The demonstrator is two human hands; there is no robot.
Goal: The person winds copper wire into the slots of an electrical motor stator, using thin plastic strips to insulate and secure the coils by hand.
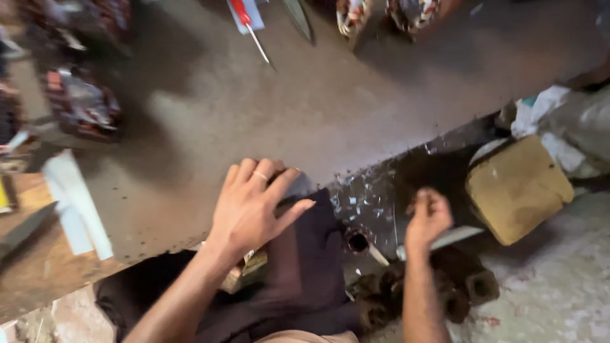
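My left hand (254, 203) lies flat with fingers spread on a dark cloth (305, 254) at the edge of a grey worktable (254, 108); a ring shows on one finger. Below the table edge, my right hand (429, 216) is closed around a pale flat blade-like piece (454, 236) that sticks out to the right. Dark rusty pipe pieces (464, 286) lie on the floor under that hand. The picture is blurred, so small details are unclear.
A tan block (518, 187) sits on the floor at right, with white crumpled material (540, 108) behind it. A red-handled screwdriver (251, 25) and a blade (297, 18) lie at the table's far side. White strips (76, 203) rest at left on wood (38, 273).
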